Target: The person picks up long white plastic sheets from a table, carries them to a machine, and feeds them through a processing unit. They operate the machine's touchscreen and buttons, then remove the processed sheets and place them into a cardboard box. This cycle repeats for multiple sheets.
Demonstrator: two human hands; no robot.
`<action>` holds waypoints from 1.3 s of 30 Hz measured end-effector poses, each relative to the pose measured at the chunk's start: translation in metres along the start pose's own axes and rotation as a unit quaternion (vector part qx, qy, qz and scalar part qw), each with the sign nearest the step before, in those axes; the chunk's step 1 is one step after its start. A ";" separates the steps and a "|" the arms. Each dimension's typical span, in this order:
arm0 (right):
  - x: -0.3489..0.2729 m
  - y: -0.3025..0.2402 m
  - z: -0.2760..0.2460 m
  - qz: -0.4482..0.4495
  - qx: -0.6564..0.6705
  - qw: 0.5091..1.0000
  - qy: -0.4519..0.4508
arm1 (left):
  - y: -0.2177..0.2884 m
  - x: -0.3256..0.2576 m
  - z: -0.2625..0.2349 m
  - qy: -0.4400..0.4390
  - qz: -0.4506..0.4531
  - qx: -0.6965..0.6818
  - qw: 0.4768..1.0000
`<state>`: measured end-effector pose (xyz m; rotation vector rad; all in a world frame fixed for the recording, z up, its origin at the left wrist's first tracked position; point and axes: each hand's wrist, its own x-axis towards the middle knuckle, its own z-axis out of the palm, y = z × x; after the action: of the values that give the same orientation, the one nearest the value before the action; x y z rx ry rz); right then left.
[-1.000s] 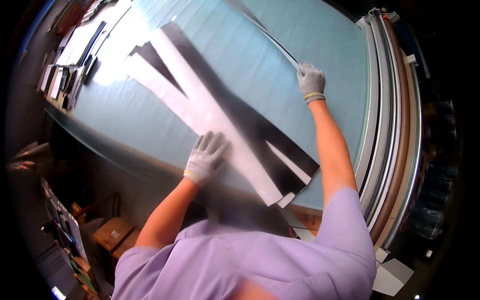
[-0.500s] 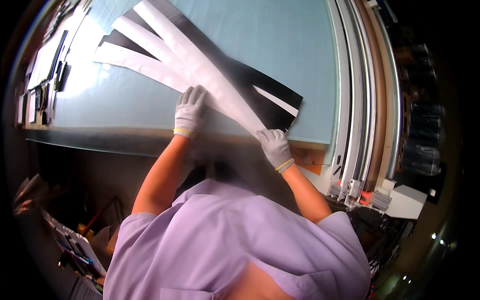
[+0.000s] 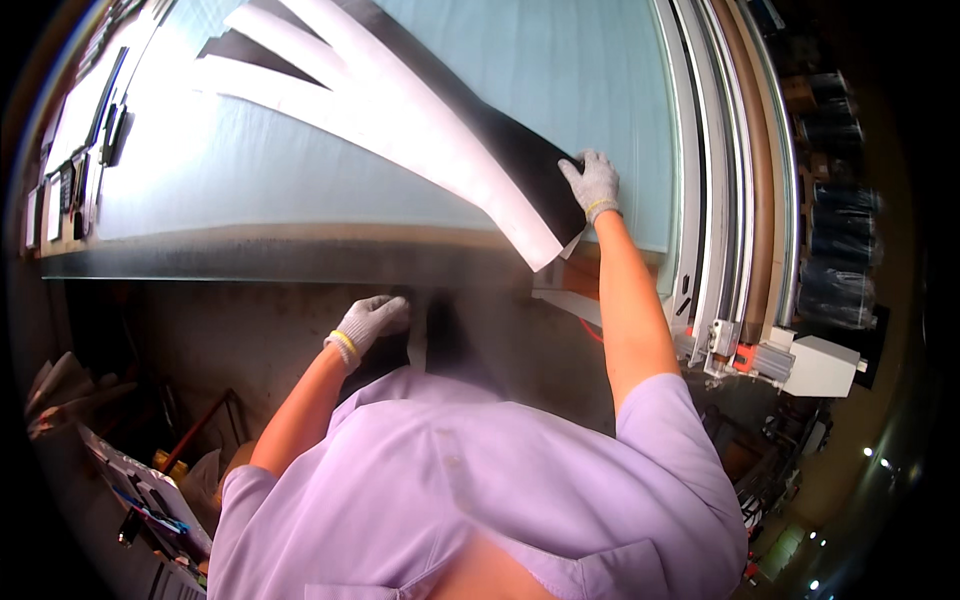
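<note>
Containers: none you can make out.
Right hand (image 3: 592, 185): your gloved fingers lie spread, flat on the black sheet (image 3: 520, 150) on the pale blue table (image 3: 300, 190).
Left hand (image 3: 372, 322): below the table edge, fingers curled loosely; hold unclear.
White strips (image 3: 400, 130): lying across the black sheet.

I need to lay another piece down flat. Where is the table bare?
The pale blue tabletop is bare between the long black and white strips and the metal rails, above the gloved right hand. A second bare patch lies below the strips, along the near edge. The far left edge is cluttered.
</note>
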<state>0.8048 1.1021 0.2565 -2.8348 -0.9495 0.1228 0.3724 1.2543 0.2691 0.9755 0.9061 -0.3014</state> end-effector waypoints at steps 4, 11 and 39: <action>-0.084 -0.037 0.006 -0.001 0.025 0.997 -0.069 | -0.038 0.033 0.015 0.002 0.078 -0.060 0.995; -0.220 -0.125 0.001 -0.055 0.191 0.959 -0.200 | -0.040 0.024 0.055 0.027 0.035 -0.376 0.925; -0.191 -0.195 0.033 -0.018 0.337 0.941 -0.010 | -0.108 -0.001 0.090 0.064 0.160 -0.015 0.985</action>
<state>0.5331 1.1443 0.2621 -2.1854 -0.7691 0.3909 0.3550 1.1205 0.2287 1.1043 0.8517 0.0476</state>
